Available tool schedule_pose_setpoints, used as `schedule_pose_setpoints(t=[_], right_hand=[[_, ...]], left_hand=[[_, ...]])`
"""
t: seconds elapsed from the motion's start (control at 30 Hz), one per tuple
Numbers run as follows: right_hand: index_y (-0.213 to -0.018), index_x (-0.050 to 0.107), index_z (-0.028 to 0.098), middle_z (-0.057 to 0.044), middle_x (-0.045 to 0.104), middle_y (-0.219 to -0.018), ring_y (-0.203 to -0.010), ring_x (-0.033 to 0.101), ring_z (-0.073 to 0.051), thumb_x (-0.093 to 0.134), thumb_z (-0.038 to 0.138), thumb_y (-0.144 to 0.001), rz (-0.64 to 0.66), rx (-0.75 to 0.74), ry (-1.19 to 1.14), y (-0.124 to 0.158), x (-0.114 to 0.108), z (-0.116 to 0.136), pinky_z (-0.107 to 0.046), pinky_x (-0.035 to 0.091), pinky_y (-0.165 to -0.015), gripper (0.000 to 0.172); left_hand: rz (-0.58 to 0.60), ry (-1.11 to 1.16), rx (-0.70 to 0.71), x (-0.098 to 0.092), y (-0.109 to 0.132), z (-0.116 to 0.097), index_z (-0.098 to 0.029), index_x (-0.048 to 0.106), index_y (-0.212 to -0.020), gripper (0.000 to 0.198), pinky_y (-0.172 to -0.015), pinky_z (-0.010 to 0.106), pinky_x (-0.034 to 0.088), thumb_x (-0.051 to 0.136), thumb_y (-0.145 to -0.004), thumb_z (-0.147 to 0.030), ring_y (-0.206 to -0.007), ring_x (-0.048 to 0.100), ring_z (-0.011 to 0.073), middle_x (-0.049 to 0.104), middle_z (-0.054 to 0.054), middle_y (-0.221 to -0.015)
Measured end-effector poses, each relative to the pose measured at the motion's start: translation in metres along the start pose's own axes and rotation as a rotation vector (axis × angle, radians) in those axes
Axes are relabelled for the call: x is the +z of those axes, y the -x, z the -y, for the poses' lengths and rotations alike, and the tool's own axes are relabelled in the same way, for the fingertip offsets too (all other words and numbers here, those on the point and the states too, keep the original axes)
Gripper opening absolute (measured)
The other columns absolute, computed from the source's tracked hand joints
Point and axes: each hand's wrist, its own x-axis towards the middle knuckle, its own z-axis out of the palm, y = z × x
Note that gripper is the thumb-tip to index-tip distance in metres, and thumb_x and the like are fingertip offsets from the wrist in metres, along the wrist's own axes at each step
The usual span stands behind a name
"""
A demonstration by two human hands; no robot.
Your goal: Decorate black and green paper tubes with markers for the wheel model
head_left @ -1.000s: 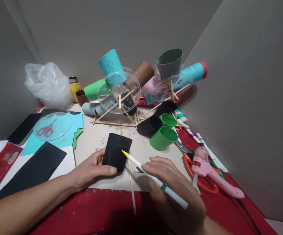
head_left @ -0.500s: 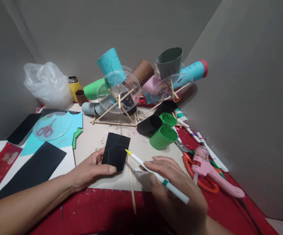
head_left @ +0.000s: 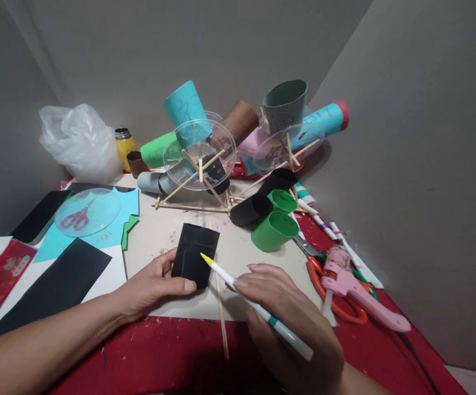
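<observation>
My left hand [head_left: 164, 280] is closed on a small black paper piece [head_left: 194, 258], thumb in front and fingers behind, tilted up toward me. Faint lines mark its face. My right hand [head_left: 291, 323] grips a white marker [head_left: 262, 311] with a yellow tip and a green band. The tip is over the black piece's right half; whether it touches I cannot tell. A thin wooden stick [head_left: 222, 323] lies beneath, running toward the near edge. Just beyond stand rolled paper cups, green [head_left: 275, 231] and black [head_left: 249, 210].
Behind stands a stick frame with a clear plastic wheel [head_left: 200, 156] carrying coloured paper tubes. Right lie a pink glue gun [head_left: 363, 291], orange-handled scissors [head_left: 355, 314] and markers. Left are a black paper strip [head_left: 57, 285], a clear lid [head_left: 104, 211] over red scissors, and a plastic bag [head_left: 79, 142].
My right hand and the marker have shifted slightly left, so the yellow tip is farther in over the black piece. My left hand stays put.
</observation>
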Motion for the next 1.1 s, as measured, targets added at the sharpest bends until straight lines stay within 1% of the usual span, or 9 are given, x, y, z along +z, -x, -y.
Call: schedule_pose_setpoints(t=[0.13, 0.27, 0.33, 0.4, 0.47, 0.57, 0.77, 0.97, 1.1], right_hand=[[-0.113, 0.063, 0.019, -0.005, 0.077, -0.090, -0.078, 0.075, -0.019, 0.057, 0.002, -0.084, -0.021, 0.020, 0.031, 0.0026, 0.0020, -0.0021, -0.041, 0.059, -0.084, 0.034], [-0.112, 0.064, 0.019, -0.005, 0.077, -0.088, -0.079, 0.075, -0.020, 0.058, 0.000, -0.085, -0.076, 0.066, 0.081, 0.0045, 0.0015, -0.0016, -0.040, 0.060, -0.079, 0.034], [-0.113, 0.065, 0.020, -0.004, 0.077, -0.088, -0.079, 0.075, -0.021, 0.058, 0.000, -0.084, -0.088, 0.071, 0.066, 0.0041, 0.0005, -0.0005, -0.040, 0.060, -0.078, 0.036], [-0.114, 0.065, 0.019, -0.005, 0.077, -0.089, -0.080, 0.075, -0.021, 0.058, 0.000, -0.083, -0.064, 0.036, 0.016, 0.0026, -0.0005, 0.0004, -0.041, 0.060, -0.080, 0.037], [-0.115, 0.064, 0.018, -0.006, 0.078, -0.092, -0.081, 0.076, -0.020, 0.058, 0.001, -0.082, -0.012, -0.008, -0.023, 0.0003, -0.0010, 0.0008, -0.040, 0.059, -0.084, 0.037], [-0.114, 0.063, 0.016, -0.006, 0.078, -0.092, -0.080, 0.076, -0.018, 0.057, 0.002, -0.083, 0.045, -0.043, -0.026, -0.0027, -0.0001, 0.0002, -0.038, 0.059, -0.085, 0.034], [-0.115, 0.062, 0.016, -0.006, 0.078, -0.091, -0.081, 0.076, -0.018, 0.055, 0.002, -0.085, 0.041, -0.056, -0.008, -0.0029, 0.0038, -0.0004, -0.037, 0.059, -0.084, 0.034], [-0.112, 0.063, 0.015, -0.006, 0.077, -0.090, -0.081, 0.075, -0.016, 0.055, 0.002, -0.086, 0.068, -0.036, -0.024, -0.0019, 0.0031, -0.0011, -0.036, 0.056, -0.085, 0.030], [-0.109, 0.063, 0.015, -0.005, 0.076, -0.087, -0.076, 0.074, -0.014, 0.056, 0.003, -0.085, 0.095, -0.032, -0.049, -0.0012, 0.0013, -0.0012, -0.036, 0.056, -0.085, 0.027]], left_hand=[[-0.010, -0.008, 0.012, 0.0001, -0.0007, 0.0000, -0.018, 0.069, -0.122, 0.058, -0.097, 0.038, 0.046, 0.089, -0.069, -0.033, -0.106, 0.064, 0.0254, 0.072, 0.010, -0.116], [0.007, -0.009, 0.029, -0.0002, -0.0016, 0.0001, -0.017, 0.068, -0.125, 0.062, -0.100, 0.038, 0.043, 0.088, -0.069, -0.034, -0.112, 0.061, 0.0265, 0.070, 0.011, -0.125], [0.012, -0.006, 0.034, -0.0003, -0.0017, 0.0000, -0.018, 0.069, -0.123, 0.059, -0.098, 0.037, 0.043, 0.088, -0.069, -0.034, -0.109, 0.061, 0.0252, 0.070, 0.010, -0.122], [0.011, -0.009, 0.039, -0.0002, -0.0015, -0.0003, -0.018, 0.071, -0.117, 0.053, -0.096, 0.036, 0.044, 0.088, -0.070, -0.033, -0.105, 0.062, 0.0233, 0.072, 0.008, -0.114], [0.008, -0.015, 0.036, 0.0002, -0.0009, -0.0008, -0.018, 0.071, -0.114, 0.050, -0.094, 0.035, 0.044, 0.088, -0.070, -0.032, -0.103, 0.062, 0.0225, 0.073, 0.007, -0.109], [0.017, -0.025, 0.020, 0.0005, -0.0002, -0.0012, -0.018, 0.069, -0.119, 0.054, -0.095, 0.037, 0.045, 0.088, -0.070, -0.033, -0.104, 0.063, 0.0235, 0.073, 0.008, -0.112], [0.005, -0.031, -0.004, -0.0003, -0.0004, 0.0001, -0.018, 0.066, -0.123, 0.061, -0.096, 0.035, 0.044, 0.089, -0.069, -0.033, -0.106, 0.063, 0.0226, 0.072, 0.008, -0.116], [0.019, -0.028, 0.021, -0.0001, -0.0017, 0.0005, -0.019, 0.067, -0.122, 0.056, -0.097, 0.034, 0.045, 0.088, -0.071, -0.032, -0.108, 0.063, 0.0221, 0.072, 0.008, -0.118], [0.027, -0.022, 0.027, -0.0013, -0.0016, 0.0019, -0.019, 0.068, -0.121, 0.054, -0.093, 0.033, 0.046, 0.088, -0.073, -0.031, -0.103, 0.064, 0.0206, 0.073, 0.007, -0.114]])
